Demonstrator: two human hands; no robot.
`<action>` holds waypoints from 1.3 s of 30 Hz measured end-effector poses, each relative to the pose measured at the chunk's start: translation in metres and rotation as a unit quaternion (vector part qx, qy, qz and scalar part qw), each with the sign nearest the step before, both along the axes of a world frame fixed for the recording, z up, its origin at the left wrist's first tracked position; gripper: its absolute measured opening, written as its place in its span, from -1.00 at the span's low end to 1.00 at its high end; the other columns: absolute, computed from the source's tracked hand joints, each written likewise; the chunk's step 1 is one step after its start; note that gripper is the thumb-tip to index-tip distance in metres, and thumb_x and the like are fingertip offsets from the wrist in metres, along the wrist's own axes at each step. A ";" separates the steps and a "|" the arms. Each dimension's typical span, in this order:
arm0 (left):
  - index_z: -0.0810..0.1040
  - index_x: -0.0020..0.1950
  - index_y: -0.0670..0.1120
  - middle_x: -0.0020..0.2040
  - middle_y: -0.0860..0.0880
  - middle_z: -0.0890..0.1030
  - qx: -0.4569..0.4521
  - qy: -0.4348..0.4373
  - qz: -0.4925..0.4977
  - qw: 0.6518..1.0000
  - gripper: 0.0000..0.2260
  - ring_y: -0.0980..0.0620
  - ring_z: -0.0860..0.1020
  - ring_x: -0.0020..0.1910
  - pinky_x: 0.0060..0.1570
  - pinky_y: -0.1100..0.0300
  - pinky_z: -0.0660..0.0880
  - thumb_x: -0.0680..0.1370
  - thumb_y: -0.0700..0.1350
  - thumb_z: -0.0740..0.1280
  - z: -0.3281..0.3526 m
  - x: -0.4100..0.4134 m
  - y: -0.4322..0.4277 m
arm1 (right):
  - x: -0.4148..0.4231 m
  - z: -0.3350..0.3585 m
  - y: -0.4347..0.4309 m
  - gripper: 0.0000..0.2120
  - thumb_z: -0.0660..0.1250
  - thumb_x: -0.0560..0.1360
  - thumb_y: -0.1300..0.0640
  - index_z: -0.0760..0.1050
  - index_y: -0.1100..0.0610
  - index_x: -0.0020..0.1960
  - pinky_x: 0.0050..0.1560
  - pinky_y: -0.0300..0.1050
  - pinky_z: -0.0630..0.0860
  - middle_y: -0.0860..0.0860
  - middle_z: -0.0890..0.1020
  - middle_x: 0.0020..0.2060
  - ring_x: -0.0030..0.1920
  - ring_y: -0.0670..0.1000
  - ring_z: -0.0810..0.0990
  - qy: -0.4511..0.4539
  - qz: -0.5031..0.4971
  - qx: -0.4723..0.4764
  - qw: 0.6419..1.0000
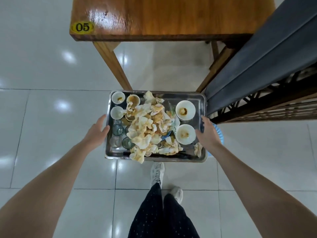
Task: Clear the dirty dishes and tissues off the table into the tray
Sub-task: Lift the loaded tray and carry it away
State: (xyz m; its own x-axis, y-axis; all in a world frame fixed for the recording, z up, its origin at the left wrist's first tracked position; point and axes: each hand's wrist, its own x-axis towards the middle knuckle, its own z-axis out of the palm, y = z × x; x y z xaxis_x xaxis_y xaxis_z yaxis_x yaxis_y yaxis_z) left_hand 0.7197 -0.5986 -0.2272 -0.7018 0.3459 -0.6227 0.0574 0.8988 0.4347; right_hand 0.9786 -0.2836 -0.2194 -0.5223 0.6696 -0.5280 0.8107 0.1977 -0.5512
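A yellow oval sticker [82,27] carries the number "05" in heavy black digits, the zero on the left and the five on the right. A thin black line runs round the digits just inside the sticker's edge, following its oval shape. The sticker lies flat on the top of the wooden bench [171,16], at the near corner on the left of the view, just behind the front edge. The digits read upright from the person's side. The print is clear despite the glare on the varnished wood just beside it.
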 end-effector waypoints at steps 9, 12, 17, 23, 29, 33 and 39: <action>0.16 0.55 0.03 0.40 -0.23 0.40 -0.027 0.043 0.035 0.998 -0.51 -0.25 0.41 0.34 0.26 -0.10 0.35 0.64 -0.11 0.21 -0.081 -0.030 0.006 | 0.003 -0.088 0.029 -0.43 0.25 0.55 0.22 0.14 0.10 0.51 0.29 0.03 0.34 0.10 0.33 0.40 0.36 0.16 0.36 -0.040 -0.009 0.033 0.999; 0.21 0.53 0.06 0.35 -0.22 0.45 -0.027 0.037 0.039 0.998 -0.49 -0.27 0.47 0.26 0.23 -0.14 0.43 0.61 -0.18 0.24 -0.102 -0.035 -0.001 | 0.008 -0.111 0.032 -0.39 0.25 0.54 0.23 0.09 0.06 0.53 0.32 0.07 0.27 0.13 0.29 0.37 0.38 0.17 0.27 -0.055 0.012 0.078 0.995; 0.28 0.49 0.11 0.23 -0.22 0.56 0.012 0.098 0.037 0.994 -0.50 -0.28 0.53 0.17 0.18 -0.10 0.45 0.59 -0.22 0.25 -0.126 -0.031 -0.004 | 0.012 -0.134 0.036 -0.34 0.22 0.53 0.24 0.05 -0.10 0.52 0.08 0.05 0.40 0.15 0.36 0.29 0.21 0.23 0.41 -0.028 -0.025 0.109 0.993; 0.21 0.48 0.21 0.16 -0.24 0.59 0.062 0.147 0.009 0.987 -0.41 -0.33 0.54 0.11 0.10 -0.15 0.47 0.57 -0.29 0.23 -0.140 -0.028 -0.008 | 0.025 -0.153 0.038 -0.26 0.24 0.53 0.27 -0.04 -0.26 0.48 0.19 0.12 0.45 0.08 0.47 0.34 0.23 0.22 0.49 0.027 -0.048 0.076 0.996; 0.13 0.48 0.24 0.14 -0.29 0.58 0.057 0.174 0.025 0.983 -0.46 -0.38 0.54 0.04 -0.12 -0.06 0.40 0.60 -0.13 0.26 -0.155 -0.026 -0.004 | 0.029 -0.170 0.038 -0.33 0.26 0.56 0.18 0.02 -0.35 0.44 0.22 0.11 0.47 0.08 0.51 0.30 0.21 0.21 0.52 0.080 -0.078 0.097 0.989; 0.19 0.44 0.26 0.04 -0.29 0.59 0.056 0.187 0.073 0.978 -0.49 -0.33 0.56 -0.07 -0.16 -0.05 0.46 0.56 0.06 0.33 -0.159 -0.027 0.000 | 0.030 -0.172 0.037 -0.36 0.23 0.58 0.14 0.03 -0.41 0.43 0.22 0.20 0.48 0.04 0.51 0.31 0.21 0.22 0.53 0.104 -0.075 0.099 0.987; 0.35 0.42 0.16 0.07 -0.22 0.63 0.104 0.195 0.100 0.970 -0.51 -0.26 0.59 -0.01 -0.06 -0.04 0.51 0.52 0.01 0.41 -0.151 -0.015 -0.003 | 0.035 -0.166 0.037 -0.44 0.21 0.60 0.14 0.12 -0.18 0.50 0.27 -0.12 0.39 -0.08 0.44 0.37 0.28 0.05 0.48 0.115 -0.078 0.098 0.985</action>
